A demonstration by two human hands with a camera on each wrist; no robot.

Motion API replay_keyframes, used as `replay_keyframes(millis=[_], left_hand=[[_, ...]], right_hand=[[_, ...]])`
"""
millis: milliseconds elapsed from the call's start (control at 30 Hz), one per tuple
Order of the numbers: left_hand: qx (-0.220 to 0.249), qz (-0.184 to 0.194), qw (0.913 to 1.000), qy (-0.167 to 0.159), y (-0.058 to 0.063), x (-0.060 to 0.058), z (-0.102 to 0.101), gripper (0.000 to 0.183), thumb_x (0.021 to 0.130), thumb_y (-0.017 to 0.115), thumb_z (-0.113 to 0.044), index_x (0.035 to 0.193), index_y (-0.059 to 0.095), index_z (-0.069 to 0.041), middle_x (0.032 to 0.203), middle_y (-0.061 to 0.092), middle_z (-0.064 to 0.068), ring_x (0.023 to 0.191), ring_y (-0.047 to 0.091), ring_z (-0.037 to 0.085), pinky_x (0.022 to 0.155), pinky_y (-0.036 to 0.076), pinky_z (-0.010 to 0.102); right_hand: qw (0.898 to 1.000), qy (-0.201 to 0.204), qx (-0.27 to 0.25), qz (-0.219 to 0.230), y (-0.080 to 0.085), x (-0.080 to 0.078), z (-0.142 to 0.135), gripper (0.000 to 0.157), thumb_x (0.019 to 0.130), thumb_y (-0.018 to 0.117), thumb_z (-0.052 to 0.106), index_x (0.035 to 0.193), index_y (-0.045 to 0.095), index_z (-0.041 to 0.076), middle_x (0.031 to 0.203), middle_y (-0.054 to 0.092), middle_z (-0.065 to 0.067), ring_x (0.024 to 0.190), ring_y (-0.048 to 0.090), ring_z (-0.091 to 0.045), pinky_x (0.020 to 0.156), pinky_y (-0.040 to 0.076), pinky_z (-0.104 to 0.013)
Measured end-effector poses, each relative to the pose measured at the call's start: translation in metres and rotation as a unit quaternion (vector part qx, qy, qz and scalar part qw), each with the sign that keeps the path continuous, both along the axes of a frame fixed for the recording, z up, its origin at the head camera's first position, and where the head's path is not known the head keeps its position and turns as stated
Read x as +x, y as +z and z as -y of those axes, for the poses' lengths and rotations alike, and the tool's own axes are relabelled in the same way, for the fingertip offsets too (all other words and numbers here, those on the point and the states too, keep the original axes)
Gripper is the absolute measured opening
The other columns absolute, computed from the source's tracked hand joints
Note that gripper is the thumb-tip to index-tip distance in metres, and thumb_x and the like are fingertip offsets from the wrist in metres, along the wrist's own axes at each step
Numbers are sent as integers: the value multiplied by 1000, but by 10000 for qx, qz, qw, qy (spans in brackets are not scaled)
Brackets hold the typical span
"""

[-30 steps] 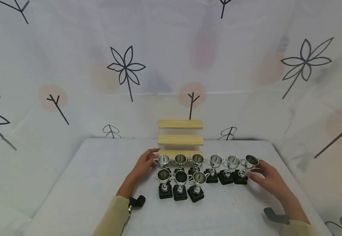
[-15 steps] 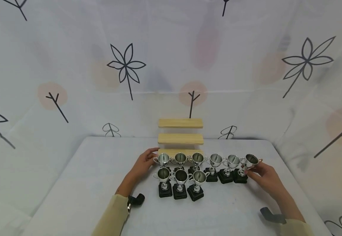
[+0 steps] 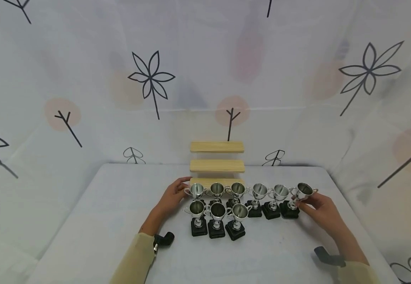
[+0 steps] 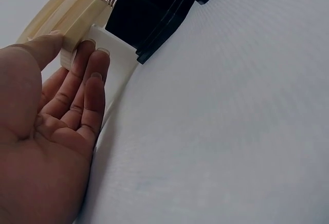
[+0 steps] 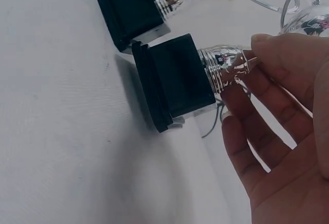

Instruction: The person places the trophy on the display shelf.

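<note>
Forearms [image 3: 134, 256] in pale yellow sleeves slanted towards each other over the white-covered worktop [image 3: 276, 256], a dark curved device [image 3: 164, 239] on each wrist, with the hands well apart. The left hand [image 3: 172, 196] was low, its palm showing in its wrist view; thumb and curled fingers closed about the end of the lowest plank of a three-tiered, pale wooden stand [image 3: 217, 166]. The right hand [image 3: 323, 211] pinched the stem of a shiny silver, two-handled trophy cup with a square black base [image 3: 299, 194] between thumb and fingertips, its other fingers loosely bent; whether that base touched the worktop could not be told. Just left of the right hand stood two matching trophies [image 3: 280, 193]. Just right of the left hand, in front of the stand, was a back row of three trophies [image 3: 217, 191], and nearer the person a front row of three [image 3: 217, 214].
</note>
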State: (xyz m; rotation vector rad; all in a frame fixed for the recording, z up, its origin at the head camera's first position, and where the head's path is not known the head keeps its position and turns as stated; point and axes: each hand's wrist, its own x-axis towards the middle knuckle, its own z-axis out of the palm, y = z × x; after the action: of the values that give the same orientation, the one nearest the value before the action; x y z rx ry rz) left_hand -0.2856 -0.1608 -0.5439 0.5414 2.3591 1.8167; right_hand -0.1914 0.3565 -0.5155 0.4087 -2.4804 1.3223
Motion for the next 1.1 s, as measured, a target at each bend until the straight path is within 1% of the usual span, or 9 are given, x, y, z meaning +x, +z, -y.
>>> replay_keyframes(millis=[167,267,400,467,533,700,800,967,1100], left_hand=[[-69,-78,9999,19,1,1,0,49,109,59,-9,155,47,-1,119,73,19,97,68,11,86,54,28],[-93,-92,9999,40,2,3,1,50,109,59,-10,156,46,-1,120,73,18,98,68,11,87,54,29],[-65,-101,9999,4,1,2,1,50,109,59,-10,156,46,-1,120,73,19,99,69,10,87,54,29],[-33,-97,9999,-7,0,1,0,50,109,59,-10,156,46,-1,120,74,18,99,69,10,87,54,28],[-47,-57,10000,27,-1,1,0,49,109,59,-10,156,47,-3,120,74,17,99,69,11,87,54,27],[-96,25,9999,102,-1,2,-1,49,109,60,-12,156,49,-7,120,75,13,100,70,13,87,54,28],[-106,56,9999,113,-1,3,-1,49,108,60,-11,156,49,-7,120,75,14,100,69,14,88,54,28],[-114,-7,9999,118,-2,3,-1,50,108,60,-11,156,48,-6,119,75,15,98,69,13,86,53,27],[-168,-48,9998,109,-1,1,-1,50,108,61,-12,156,49,-7,119,75,15,99,69,13,87,52,26]], right_hand=[[9999,10,108,-65,9,-2,-3,26,92,79,-3,118,75,-1,108,79,4,100,65,11,86,49,-8],[9999,40,-58,-96,15,-3,-4,26,92,78,-6,118,74,-5,108,79,4,101,66,10,85,50,-9],[9994,135,-242,-199,24,-5,-8,26,91,76,-10,117,73,-8,108,79,8,101,67,8,86,51,-10],[9993,183,-206,-250,29,-8,-10,26,91,76,-10,116,73,-8,108,78,11,102,67,8,87,50,-9],[9993,218,-112,-274,36,-11,-12,25,91,76,-9,116,73,-6,109,77,13,103,67,9,88,49,-8],[9996,216,44,-176,61,-19,-9,26,94,77,-3,120,73,-5,109,77,15,103,67,9,88,49,-9],[9998,172,90,-92,78,-25,-6,27,95,77,1,122,72,-5,108,77,16,103,66,10,87,50,-9],[9994,137,302,-54,106,-36,2,24,96,77,4,119,73,-3,105,76,16,103,65,11,87,49,-8],[9982,103,586,-39,127,-48,10,20,96,78,6,114,75,0,105,77,11,101,64,13,85,48,-7]])
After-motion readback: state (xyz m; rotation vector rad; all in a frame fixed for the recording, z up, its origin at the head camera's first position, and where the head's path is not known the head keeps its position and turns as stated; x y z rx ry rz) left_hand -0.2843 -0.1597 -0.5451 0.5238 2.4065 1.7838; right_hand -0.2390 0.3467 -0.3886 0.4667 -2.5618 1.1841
